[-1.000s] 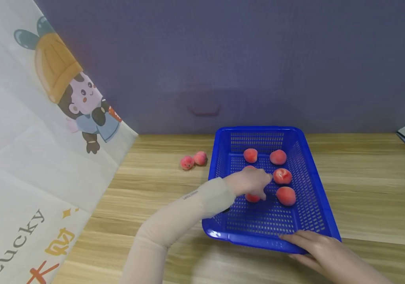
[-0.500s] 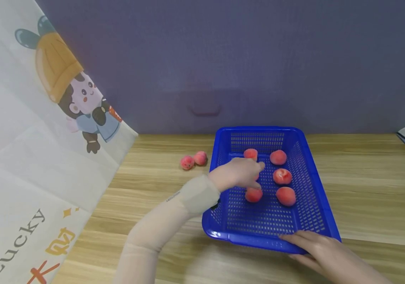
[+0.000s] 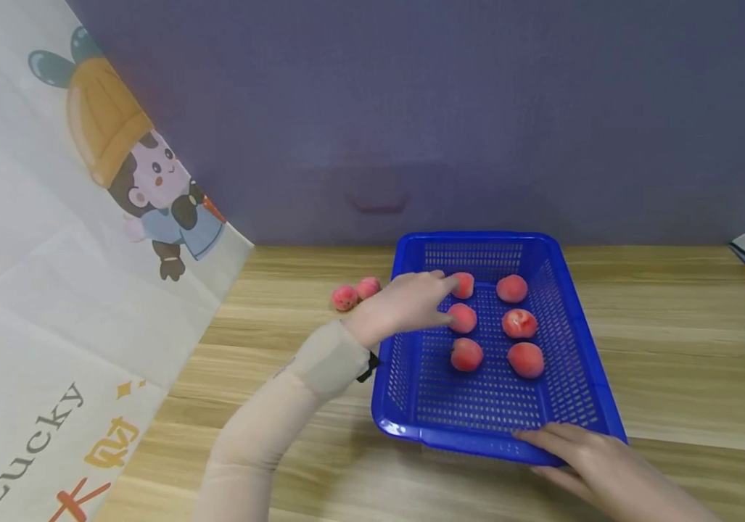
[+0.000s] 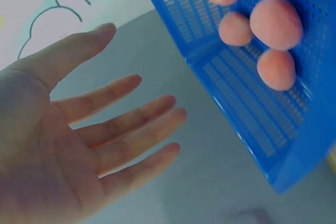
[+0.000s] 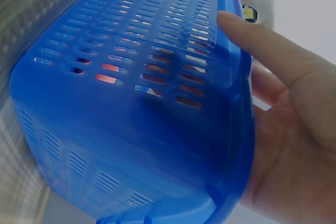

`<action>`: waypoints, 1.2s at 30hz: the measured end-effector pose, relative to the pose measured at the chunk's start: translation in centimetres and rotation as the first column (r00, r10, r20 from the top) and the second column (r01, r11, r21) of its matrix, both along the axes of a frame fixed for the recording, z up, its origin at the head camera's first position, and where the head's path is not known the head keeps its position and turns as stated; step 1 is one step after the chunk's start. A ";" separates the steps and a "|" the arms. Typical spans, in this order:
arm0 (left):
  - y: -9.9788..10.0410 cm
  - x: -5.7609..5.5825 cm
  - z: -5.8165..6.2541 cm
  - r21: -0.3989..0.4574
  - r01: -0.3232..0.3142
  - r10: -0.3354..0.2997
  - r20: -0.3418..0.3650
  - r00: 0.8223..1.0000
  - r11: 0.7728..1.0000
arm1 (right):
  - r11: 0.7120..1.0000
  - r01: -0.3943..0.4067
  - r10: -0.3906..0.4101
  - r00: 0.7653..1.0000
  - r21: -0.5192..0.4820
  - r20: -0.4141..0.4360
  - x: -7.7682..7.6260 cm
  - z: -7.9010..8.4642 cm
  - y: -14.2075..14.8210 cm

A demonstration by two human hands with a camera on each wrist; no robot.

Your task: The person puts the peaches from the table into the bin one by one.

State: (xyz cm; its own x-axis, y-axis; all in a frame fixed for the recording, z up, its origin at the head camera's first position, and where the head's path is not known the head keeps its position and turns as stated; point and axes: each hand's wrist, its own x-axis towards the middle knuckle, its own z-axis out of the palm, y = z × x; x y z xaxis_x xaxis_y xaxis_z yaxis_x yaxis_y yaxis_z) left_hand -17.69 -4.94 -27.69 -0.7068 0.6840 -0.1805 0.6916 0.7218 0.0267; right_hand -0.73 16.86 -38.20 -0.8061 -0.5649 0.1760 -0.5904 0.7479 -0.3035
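In the head view, a blue perforated plastic basket (image 3: pixel 486 451) holds several reddish peaches in two rows. The left row includes a near peach (image 3: pixel 467 355); the middle one on the right is a peach with pale streaks (image 3: pixel 519 323). My left hand (image 3: pixel 411 301) hovers over the basket's left rim, fingers spread and holding nothing; the left wrist view shows its bare palm (image 4: pixel 89 135). My right hand (image 3: pixel 584 453) grips the near right rim of the basket, thumb on the outer side in the right wrist view and the other fingers partly hidden.
Two more peaches (image 3: pixel 344 298) lie on the wooden table (image 3: pixel 294 326) left of the basket. Behind the table stands a dark grey-blue panel (image 3: pixel 320 116). A white cloth with a cartoon figure (image 3: pixel 170 196) hangs at the left.
My left hand has moved left, out from over the middle of the basket toward its left rim, uncovering the left row of peaches. The right hand and the basket have stayed put.
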 end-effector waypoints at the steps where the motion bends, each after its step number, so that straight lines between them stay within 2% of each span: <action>1: -0.4 -0.1 0.1 0.019 0.005 -0.004 -0.013 1.000 1.000 | 1.000 0.008 -0.008 1.000 0.003 0.021 0.0 0.0 0.0; 7: -2.6 -0.6 0.3 0.148 -0.012 0.021 -0.064 0.998 0.989 | 1.000 0.027 -0.028 0.998 0.011 0.063 0.0 0.1 0.0; 13: -4.4 -0.9 0.0 0.280 -0.042 0.069 -0.088 0.994 0.959 | 0.999 0.035 -0.036 0.990 0.016 0.137 0.0 0.1 0.0; 17: -5.5 -1.2 -0.8 0.348 -0.059 0.100 -0.102 0.990 0.936 | 0.999 0.038 -0.040 0.990 0.018 0.138 0.0 0.2 0.0; 22: -7.2 -2.1 -2.2 0.423 -0.088 0.144 -0.104 0.984 0.902 | 0.999 0.039 -0.042 0.988 0.020 0.149 0.0 0.2 0.0; 26: -8.6 -3.0 -3.2 0.465 -0.155 0.202 -0.052 0.978 0.872 | 0.999 0.040 -0.044 0.984 0.026 0.175 0.0 0.3 -0.1; 31: -10.1 -4.3 -4.6 0.493 -0.237 0.263 0.017 0.965 0.837 | 0.999 0.042 -0.047 0.985 0.031 0.163 0.0 0.3 -0.1; 34: -10.8 -5.0 -5.5 0.509 -0.266 0.283 0.044 0.958 0.819 | 0.999 0.024 -0.026 0.994 0.020 0.110 0.1 0.3 -0.1; 36: -11.2 -5.4 -6.0 0.511 -0.273 0.289 0.049 0.956 0.815 | 1.000 0.013 -0.014 0.998 0.016 0.058 0.1 0.3 -0.1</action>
State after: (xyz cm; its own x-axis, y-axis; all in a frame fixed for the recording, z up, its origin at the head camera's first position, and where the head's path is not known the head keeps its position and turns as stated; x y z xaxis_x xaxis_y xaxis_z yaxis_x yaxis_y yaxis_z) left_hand -23.10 -16.18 -33.69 -0.8820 0.4435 0.1595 0.4668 0.7751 0.4258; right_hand -0.66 16.72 -37.93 -0.8226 -0.5559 0.1198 -0.5615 0.7608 -0.3255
